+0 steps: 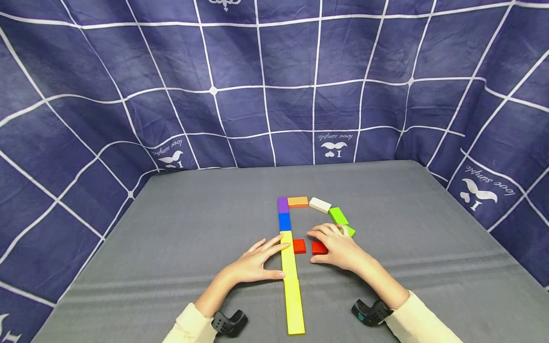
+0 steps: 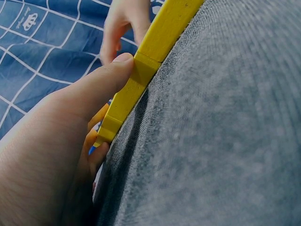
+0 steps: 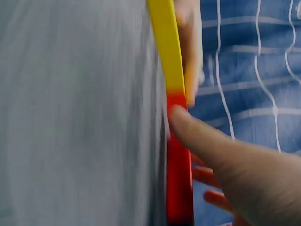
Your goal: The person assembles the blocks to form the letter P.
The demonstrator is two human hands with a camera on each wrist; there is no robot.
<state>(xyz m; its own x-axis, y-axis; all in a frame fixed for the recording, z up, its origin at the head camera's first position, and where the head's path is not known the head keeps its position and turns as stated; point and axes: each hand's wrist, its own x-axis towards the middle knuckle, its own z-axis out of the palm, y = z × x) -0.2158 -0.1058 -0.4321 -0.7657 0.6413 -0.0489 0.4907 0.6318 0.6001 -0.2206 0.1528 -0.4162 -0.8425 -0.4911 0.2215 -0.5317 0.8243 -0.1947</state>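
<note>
My left hand (image 1: 252, 267) rests against a line of yellow blocks (image 1: 289, 262), its fingers stretched and spread over their top and its thumb at the near left side. In the left wrist view the thumb touches a yellow block (image 2: 151, 49) near a joint. My right hand (image 1: 340, 250) holds a red block (image 1: 319, 247) between thumb and bent fingers; the hand hides part of it. Another red block (image 1: 299, 246) lies against the yellow line, with a small gap between the two reds. The right wrist view shows the thumb beside red (image 3: 179, 188), with blur.
Beyond the yellow line lie a blue block (image 1: 285, 222) and a purple block (image 1: 283, 205). An orange block (image 1: 298, 202), white block (image 1: 320, 205) and green block (image 1: 339, 216) curve rightward; another green block (image 1: 349, 230) is partly covered. A grey cloth (image 1: 206, 205) lies underneath; a blue checked curtain (image 1: 291, 109) hangs behind.
</note>
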